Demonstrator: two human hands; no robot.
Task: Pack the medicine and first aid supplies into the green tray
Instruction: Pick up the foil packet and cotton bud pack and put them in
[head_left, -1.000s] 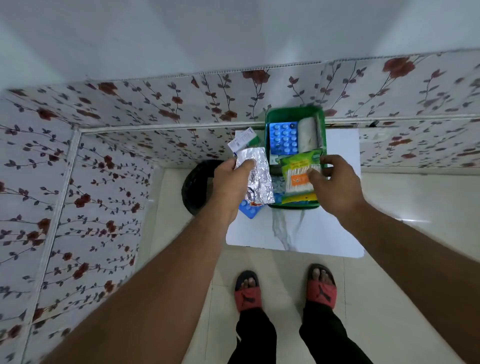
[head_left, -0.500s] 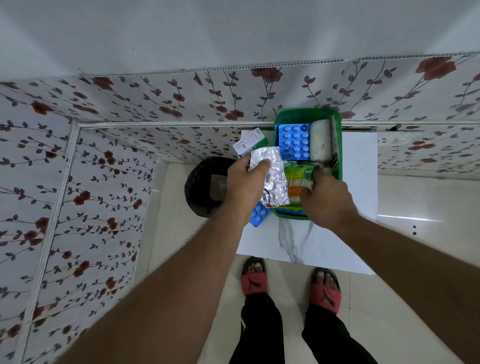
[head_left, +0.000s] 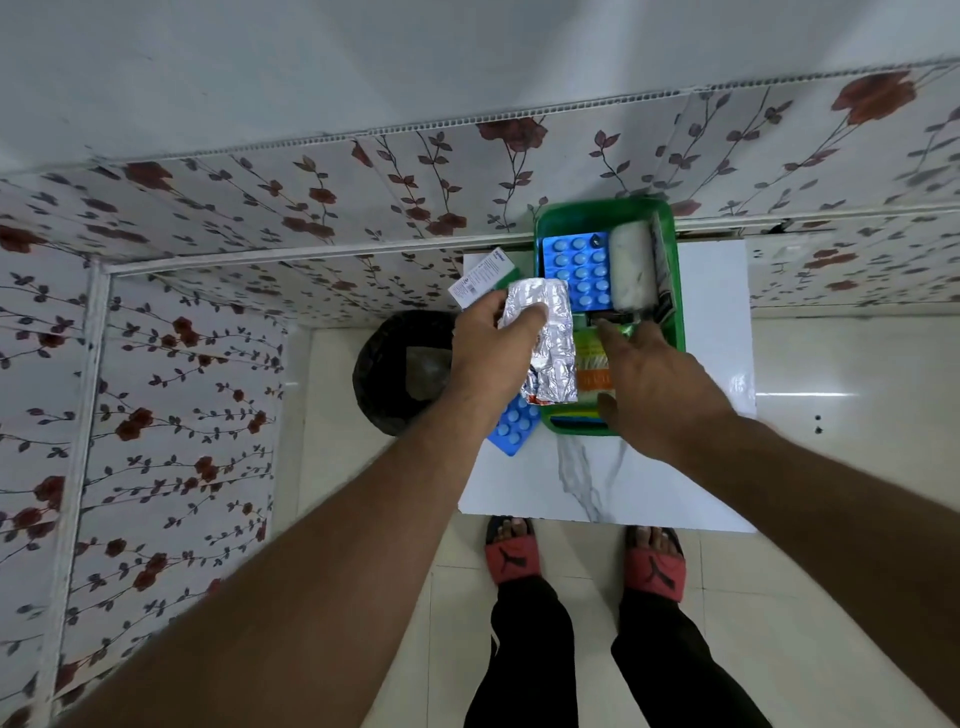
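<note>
While left hand (head_left: 491, 348) pinches foil strip (head_left: 550, 343), open right hand (head_left: 660, 384) covers green tray (head_left: 675, 291).

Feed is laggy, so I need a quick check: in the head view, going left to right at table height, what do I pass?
Black bin → left hand holding the foil strip → right hand over the green tray → bare white tabletop.

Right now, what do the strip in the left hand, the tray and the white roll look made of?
Silver strip in the left hand: crinkled metal foil, mirror-bright, probably a blister pack back. Green tray: moulded plastic, smooth and slightly glossy with rounded corners. White roll: soft, matt, likely gauze or cotton; the weave is too small to tell.
</note>
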